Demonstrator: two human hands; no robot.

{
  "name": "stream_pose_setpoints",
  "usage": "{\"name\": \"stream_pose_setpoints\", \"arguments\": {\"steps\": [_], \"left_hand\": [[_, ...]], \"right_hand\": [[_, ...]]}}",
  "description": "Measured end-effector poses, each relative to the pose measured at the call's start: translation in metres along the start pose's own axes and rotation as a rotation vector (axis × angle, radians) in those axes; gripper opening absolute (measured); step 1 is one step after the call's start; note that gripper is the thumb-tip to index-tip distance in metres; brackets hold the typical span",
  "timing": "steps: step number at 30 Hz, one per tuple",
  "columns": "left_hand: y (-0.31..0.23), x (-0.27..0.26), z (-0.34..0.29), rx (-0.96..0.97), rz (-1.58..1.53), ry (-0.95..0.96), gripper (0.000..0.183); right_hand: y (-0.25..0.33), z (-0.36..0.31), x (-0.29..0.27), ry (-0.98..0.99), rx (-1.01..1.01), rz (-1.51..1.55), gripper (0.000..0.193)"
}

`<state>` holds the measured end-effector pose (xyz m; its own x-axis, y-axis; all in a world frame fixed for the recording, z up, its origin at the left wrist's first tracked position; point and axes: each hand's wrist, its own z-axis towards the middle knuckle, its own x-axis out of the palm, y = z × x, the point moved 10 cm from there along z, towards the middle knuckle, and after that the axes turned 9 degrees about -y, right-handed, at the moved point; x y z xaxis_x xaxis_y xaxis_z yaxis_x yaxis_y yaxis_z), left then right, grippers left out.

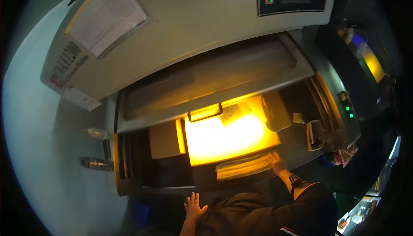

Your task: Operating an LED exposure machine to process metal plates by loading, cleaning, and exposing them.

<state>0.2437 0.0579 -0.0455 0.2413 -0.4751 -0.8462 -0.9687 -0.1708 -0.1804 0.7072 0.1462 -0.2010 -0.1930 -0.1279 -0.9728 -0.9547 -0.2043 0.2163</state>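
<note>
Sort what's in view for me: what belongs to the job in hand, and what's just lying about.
Apparently part of the job:
flat yellowish stack, with the right hand at its right end
glowing panel, just beyond the stack

Apparently just lying about:
small yellowish square, right of the panel
pale bottle and dark bottle, far left
</note>
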Motion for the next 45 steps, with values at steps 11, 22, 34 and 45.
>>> {"name": "stream_pose_setpoints", "arguments": {"steps": [11,22,34,45], "left_hand": [[0.084,0.001,0.007,0.077,-0.52,-0.02,0.088],[0.265,-0.017,0.003,0.193,-0.657,-0.036,0.078],[0.21,-0.022,0.008,0.411,-1.118,0.559,0.073],[0.115,-0.255,-0.028,1.103,-1.967,-0.057,0.101]], "right_hand": [[0.172,0.095,-0.063,-0.31,-0.019,0.28,0.065],[0.337,0.126,-0.067,0.031,0.152,-0.12,0.052],[0.396,-0.032,-0.126,0.162,0.483,-0.174,0.055],[0.473,-0.039,-0.382,-0.55,0.473,-0.139,0.029]]}}
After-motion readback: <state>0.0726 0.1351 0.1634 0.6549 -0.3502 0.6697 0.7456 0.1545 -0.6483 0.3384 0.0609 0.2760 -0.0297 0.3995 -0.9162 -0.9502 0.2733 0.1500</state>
